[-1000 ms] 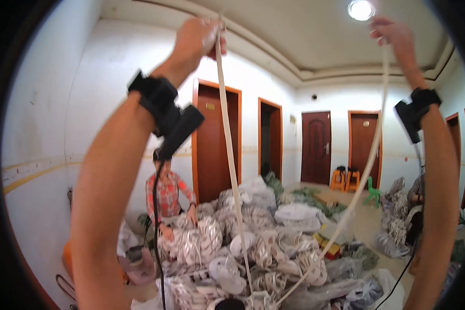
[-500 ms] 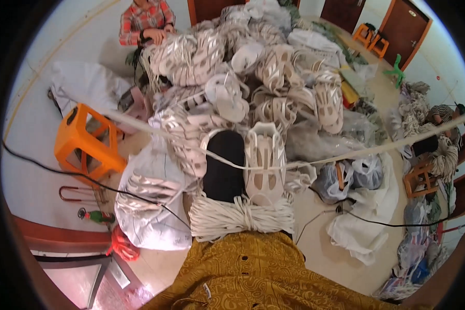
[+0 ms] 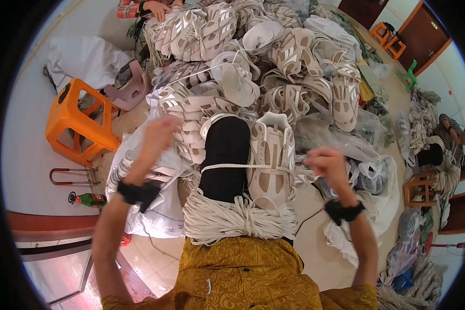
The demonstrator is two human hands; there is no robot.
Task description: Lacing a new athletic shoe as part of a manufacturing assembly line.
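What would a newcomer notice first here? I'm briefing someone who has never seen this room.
The huge pile of pale shoe uppers filling the floor ahead. In front of it, the left hand and right hand pull a white cord across a black form. A bright orange stool stands left.

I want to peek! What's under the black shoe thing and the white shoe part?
A coiled bundle of white cord lies under the near ends of the black form and the white shoe upper. What is beneath the bundle is hidden.
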